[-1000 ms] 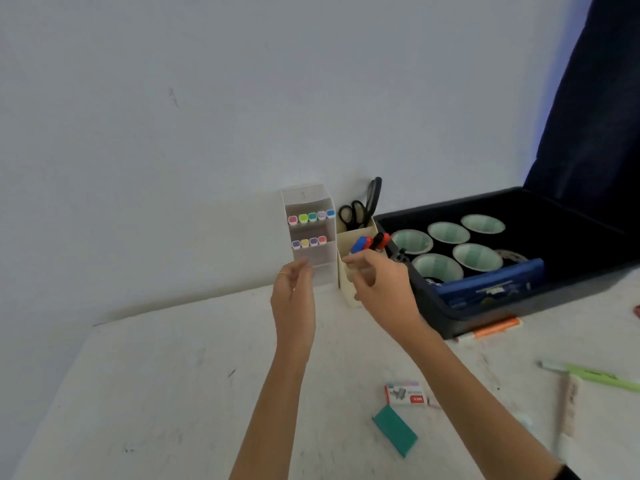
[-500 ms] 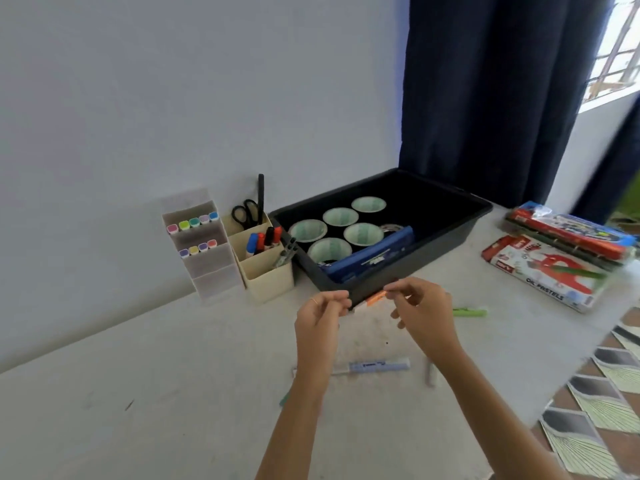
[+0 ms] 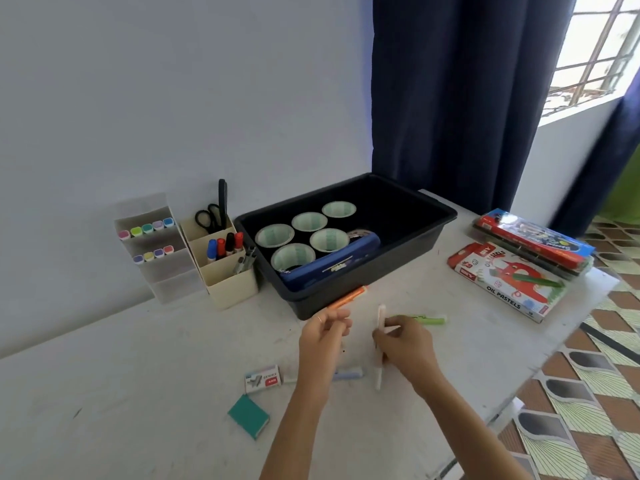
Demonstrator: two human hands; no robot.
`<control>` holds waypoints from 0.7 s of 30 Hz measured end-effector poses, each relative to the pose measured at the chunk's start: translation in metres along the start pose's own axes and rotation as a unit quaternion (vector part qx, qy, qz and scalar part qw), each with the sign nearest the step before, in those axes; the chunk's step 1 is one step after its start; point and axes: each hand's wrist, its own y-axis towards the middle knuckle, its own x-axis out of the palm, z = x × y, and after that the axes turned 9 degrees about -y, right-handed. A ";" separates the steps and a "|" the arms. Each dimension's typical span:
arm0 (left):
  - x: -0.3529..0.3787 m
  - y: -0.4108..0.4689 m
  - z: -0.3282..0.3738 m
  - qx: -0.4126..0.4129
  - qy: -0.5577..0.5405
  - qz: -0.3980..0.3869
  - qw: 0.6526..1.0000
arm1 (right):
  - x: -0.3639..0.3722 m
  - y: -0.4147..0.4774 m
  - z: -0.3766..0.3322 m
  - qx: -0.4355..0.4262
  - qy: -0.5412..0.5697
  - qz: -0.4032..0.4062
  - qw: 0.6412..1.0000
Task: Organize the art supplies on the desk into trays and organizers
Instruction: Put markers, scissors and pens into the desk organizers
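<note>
You're gathering loose pens: your right hand (image 3: 403, 341) grips a pale pen (image 3: 381, 317) above the tabletop (image 3: 138, 393), your left hand (image 3: 322, 332) curls at the orange marker (image 3: 348, 297), grasp unclear; next, slot them into the clear organizer (image 3: 173, 285)

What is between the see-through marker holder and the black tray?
The cream organizer, holding scissors and markers, stands between the marker holder and the black tray; the head view shows it.

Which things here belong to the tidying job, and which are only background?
Job: white marker in right hand; orange marker; green highlighter; beige organizer; black tray; oil pastels box.
Background: curtain; window; tiled floor.
</note>
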 end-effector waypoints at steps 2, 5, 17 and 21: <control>-0.003 0.002 0.002 -0.046 0.014 -0.001 0.999 | -0.003 -0.005 -0.013 -0.020 0.093 -0.045 0.994; -0.014 0.002 0.012 -0.125 0.062 0.001 0.990 | -0.001 -0.006 -0.034 -0.072 0.159 -0.071 0.982; -0.122 0.003 0.030 0.057 0.022 0.036 0.997 | 0.053 -0.011 -0.137 -0.269 0.221 -0.162 0.923; -0.168 0.015 0.051 0.089 0.005 0.157 0.984 | 0.078 -0.021 -0.177 -0.344 0.216 -0.129 0.904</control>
